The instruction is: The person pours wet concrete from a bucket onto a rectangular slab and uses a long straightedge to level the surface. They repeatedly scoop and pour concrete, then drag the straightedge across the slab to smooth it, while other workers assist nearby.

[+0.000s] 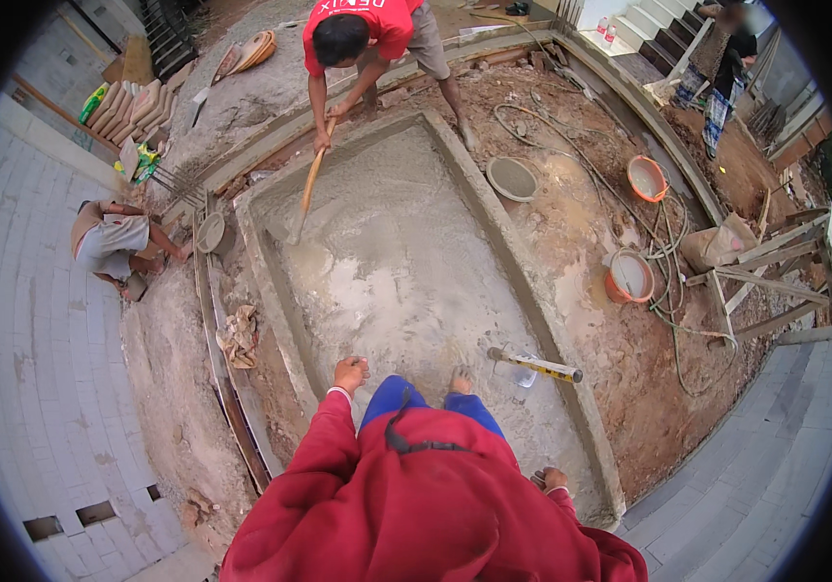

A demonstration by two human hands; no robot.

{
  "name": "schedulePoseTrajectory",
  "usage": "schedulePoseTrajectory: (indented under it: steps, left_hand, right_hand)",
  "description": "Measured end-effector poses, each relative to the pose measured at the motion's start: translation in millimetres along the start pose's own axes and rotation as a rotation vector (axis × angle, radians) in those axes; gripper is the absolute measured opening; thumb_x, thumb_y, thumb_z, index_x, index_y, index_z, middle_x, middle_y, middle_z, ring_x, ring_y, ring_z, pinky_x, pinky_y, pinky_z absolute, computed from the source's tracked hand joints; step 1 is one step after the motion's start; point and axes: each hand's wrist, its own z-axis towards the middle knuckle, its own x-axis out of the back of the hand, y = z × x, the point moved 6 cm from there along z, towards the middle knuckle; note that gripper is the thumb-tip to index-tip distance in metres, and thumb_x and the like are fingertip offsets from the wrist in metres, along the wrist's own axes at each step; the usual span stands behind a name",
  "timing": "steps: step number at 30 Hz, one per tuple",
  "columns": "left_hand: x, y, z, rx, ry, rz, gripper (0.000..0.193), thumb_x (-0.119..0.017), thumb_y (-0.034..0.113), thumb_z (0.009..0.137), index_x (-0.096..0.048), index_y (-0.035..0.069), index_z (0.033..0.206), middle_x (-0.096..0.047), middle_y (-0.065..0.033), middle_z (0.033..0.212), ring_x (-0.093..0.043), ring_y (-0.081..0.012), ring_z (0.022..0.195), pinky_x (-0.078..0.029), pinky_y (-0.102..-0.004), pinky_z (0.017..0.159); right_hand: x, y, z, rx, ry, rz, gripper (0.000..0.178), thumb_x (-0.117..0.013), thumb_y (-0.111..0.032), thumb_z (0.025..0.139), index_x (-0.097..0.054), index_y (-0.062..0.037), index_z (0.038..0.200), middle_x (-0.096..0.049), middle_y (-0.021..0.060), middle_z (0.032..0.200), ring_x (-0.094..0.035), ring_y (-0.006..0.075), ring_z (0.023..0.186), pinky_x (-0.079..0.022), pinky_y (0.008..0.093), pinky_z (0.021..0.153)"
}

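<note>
I stand barefoot in a shallow rectangular basin [532, 306] with a low cement wall and wet grey cement on its floor. My left hand [350, 373] hangs beside my left leg near the basin's left wall, fingers loosely bent and holding nothing. Low on the other side, my right hand [552, 478] is partly hidden by the sleeve; its fingers look loosely bent and apart, with nothing seen in them. Between my right foot and the right wall lies a hammer-like tool [535, 365] with a yellow and black end, above a pale bluish object [525, 376].
A co-worker in a red shirt [392, 24] works a long-handled tool [310, 179] in the far basin. Another person [111, 238] crouches left. Buckets [512, 178], a hose [673, 262] and a wooden trestle [765, 276] stand or lie right. Sacks [130, 116] are stacked far left.
</note>
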Motion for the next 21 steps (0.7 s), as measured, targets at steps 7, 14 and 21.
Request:
schedulePoseTrajectory:
  steps: [7,14,21]
  left_hand:
    - [28.3,-133.1,-39.9,0.393,0.173,-0.203,0.033,-0.057,0.024,0.096,-0.056,0.001,0.119,-0.066,-0.0159,0.105,-0.068,-0.0273,0.083,-0.054,-0.0386,0.067]
    - [6.5,-172.3,-43.2,0.33,0.088,-0.294,0.036,-0.052,0.022,0.097,-0.053,0.004,0.128,-0.064,-0.0192,0.115,-0.067,-0.0334,0.092,-0.053,-0.0439,0.078]
    - [-38.7,-181.0,-46.5,0.372,-0.041,-0.189,0.042,-0.049,0.025,0.099,-0.048,0.003,0.135,-0.061,-0.0187,0.118,-0.064,-0.0328,0.101,-0.052,-0.0432,0.084]
  right_hand:
    - [-16.4,-17.7,2.7,0.155,-0.11,0.028,0.035,-0.051,-0.015,0.092,-0.05,-0.0025,0.124,-0.063,0.0219,0.109,-0.067,0.0374,0.079,-0.057,0.0463,0.058]
    - [-19.7,-38.1,-61.1,0.269,-0.155,-0.213,0.031,-0.051,-0.012,0.093,-0.052,-0.0011,0.122,-0.067,0.0183,0.101,-0.069,0.0321,0.073,-0.058,0.0424,0.057]
    - [52.3,-21.6,-63.0,0.289,-0.048,-0.188,0.034,-0.053,-0.012,0.093,-0.052,-0.0023,0.126,-0.067,0.0199,0.108,-0.07,0.0322,0.076,-0.059,0.0434,0.059]
